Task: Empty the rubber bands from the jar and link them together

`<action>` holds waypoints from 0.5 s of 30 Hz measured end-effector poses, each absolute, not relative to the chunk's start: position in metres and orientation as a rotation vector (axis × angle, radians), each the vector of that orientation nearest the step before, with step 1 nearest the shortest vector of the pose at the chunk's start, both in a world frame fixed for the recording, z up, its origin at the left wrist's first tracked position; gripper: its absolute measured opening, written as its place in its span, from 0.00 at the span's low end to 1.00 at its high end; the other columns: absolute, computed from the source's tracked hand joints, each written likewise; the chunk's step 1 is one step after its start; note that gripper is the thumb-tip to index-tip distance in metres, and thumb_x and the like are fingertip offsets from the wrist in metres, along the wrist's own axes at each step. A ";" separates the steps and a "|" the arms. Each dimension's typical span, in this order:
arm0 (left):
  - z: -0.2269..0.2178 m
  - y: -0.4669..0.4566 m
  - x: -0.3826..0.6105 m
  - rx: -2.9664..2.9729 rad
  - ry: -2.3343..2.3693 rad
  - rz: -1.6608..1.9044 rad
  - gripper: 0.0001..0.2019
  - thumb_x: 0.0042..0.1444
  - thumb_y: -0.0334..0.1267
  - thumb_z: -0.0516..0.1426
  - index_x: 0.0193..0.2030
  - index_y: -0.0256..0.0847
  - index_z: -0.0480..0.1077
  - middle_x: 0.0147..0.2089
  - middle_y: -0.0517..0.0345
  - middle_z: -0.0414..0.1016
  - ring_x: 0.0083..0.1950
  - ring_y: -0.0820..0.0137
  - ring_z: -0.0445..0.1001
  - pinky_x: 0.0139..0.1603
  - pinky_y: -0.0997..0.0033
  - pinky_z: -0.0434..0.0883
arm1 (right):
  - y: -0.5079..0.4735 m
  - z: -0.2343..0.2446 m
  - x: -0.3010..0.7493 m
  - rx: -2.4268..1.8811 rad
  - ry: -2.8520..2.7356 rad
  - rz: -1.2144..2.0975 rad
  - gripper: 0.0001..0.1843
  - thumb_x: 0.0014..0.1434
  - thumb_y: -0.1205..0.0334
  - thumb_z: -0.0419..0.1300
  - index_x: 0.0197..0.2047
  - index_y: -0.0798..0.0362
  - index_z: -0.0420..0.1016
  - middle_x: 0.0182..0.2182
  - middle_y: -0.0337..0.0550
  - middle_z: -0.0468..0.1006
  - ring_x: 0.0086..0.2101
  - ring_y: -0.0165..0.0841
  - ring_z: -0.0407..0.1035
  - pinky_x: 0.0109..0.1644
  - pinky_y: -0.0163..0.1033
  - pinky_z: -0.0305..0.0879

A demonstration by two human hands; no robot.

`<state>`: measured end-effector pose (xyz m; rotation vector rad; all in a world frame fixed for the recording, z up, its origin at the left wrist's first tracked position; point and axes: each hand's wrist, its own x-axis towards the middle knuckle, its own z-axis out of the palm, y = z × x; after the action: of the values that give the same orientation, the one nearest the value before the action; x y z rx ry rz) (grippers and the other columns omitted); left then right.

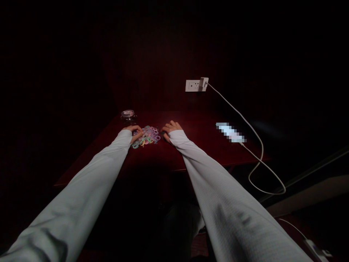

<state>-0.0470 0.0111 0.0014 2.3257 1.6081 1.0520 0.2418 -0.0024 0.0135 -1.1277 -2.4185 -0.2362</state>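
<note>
A loose pile of small pastel rings (149, 140), which look like hair ties, lies on the dark red table in pink, purple, green and yellow. At the pile's left side is my left hand (134, 131), its thumb and fingers drawn close together over the rings. What is pinched there, if anything, is too small to make out. My right hand (171, 128) rests on the tabletop just right of the pile, palm down, fingers slightly bent and apart. Nothing shows in it, though the space under the fingers is in shadow. Long pale sleeves cover both arms.
A clear round container (128, 115) stands behind my left hand. Toward the right lies a phone-like blurred bright object (231, 132), joined by a white cable (247, 123) to a charger in the wall socket (193, 86). The cable loops past the table's right edge (255, 159).
</note>
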 end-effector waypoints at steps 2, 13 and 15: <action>0.002 0.009 -0.045 2.296 1.588 1.096 0.19 0.54 0.57 0.61 0.36 0.44 0.80 0.36 0.56 0.83 0.37 0.65 0.76 0.42 0.69 0.70 | -0.002 0.013 0.242 -1.121 -2.427 -0.242 0.17 0.67 0.66 0.56 0.53 0.53 0.83 0.47 0.52 0.82 0.52 0.47 0.64 0.56 0.48 0.56; 0.007 0.006 -0.044 2.264 1.646 1.116 0.19 0.54 0.56 0.61 0.37 0.43 0.82 0.36 0.54 0.84 0.36 0.64 0.76 0.42 0.68 0.70 | -0.001 0.012 0.241 -1.111 -2.429 -0.219 0.17 0.67 0.66 0.56 0.52 0.52 0.84 0.45 0.52 0.82 0.52 0.46 0.64 0.57 0.48 0.57; 0.007 0.006 -0.045 2.263 1.656 1.130 0.19 0.55 0.57 0.61 0.38 0.43 0.82 0.36 0.55 0.84 0.37 0.64 0.76 0.43 0.67 0.70 | -0.001 0.012 0.242 -1.102 -2.423 -0.217 0.17 0.67 0.66 0.55 0.52 0.52 0.84 0.45 0.52 0.82 0.52 0.46 0.64 0.57 0.49 0.57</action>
<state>-0.0448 0.0062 0.0065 2.2628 1.6563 1.1304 0.2415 -0.0013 0.0117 -1.1022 -2.4233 -0.2170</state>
